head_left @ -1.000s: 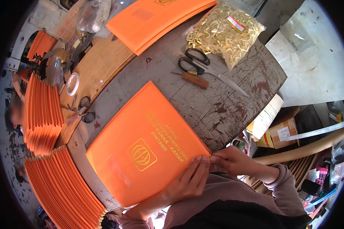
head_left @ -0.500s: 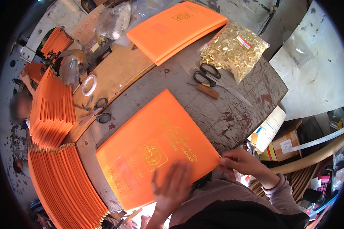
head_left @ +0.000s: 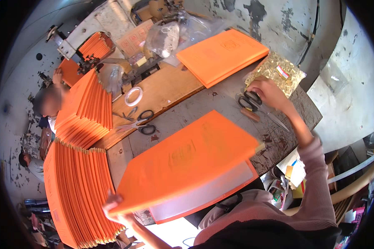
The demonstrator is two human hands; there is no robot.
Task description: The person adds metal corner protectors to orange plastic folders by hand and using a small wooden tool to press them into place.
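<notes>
An orange folder [head_left: 174,166] with gold print on its cover lies in front of me, cover partly lifted, showing a pale inside. A small gold metal corner shows at its right tip. My left hand [head_left: 113,206] grips the cover's lower left edge, thumb on top. My right hand [head_left: 266,92] reaches far right, fingers curled down onto the near edge of a clear bag of small gold metal pieces [head_left: 287,74]; what is between the fingertips is hidden. Black-handled scissors [head_left: 250,101] lie just under that hand, beside a small brown wooden block [head_left: 250,115].
Tall stacks of orange folders [head_left: 77,186] stand at the left. More orange folders [head_left: 222,56] lie at the back. Another pair of scissors [head_left: 145,122] and a tape roll [head_left: 134,96] rest on the worn table [head_left: 166,143]. Another person [head_left: 50,101] sits at the far left.
My right hand has left the folder's right corner and moved out to the gold pieces. The left hand has slid to the lower left edge, and the cover has lifted. The view has shifted.
</notes>
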